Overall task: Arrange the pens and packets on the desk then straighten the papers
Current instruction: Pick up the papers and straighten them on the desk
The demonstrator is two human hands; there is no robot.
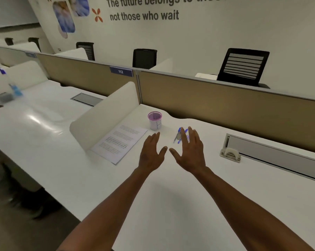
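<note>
A small cluster of blue pens [179, 135] lies on the white desk [171, 196], just beyond and partly under the fingertips [183, 132] of the right hand [190, 151]; they point roughly away from the person, and any packets among them are too blurred to tell. A stack of printed white papers [119, 143] lies flat, turned at an angle, to the left of the left hand [152, 151] and its fingers [155, 135], apart from them.
</note>
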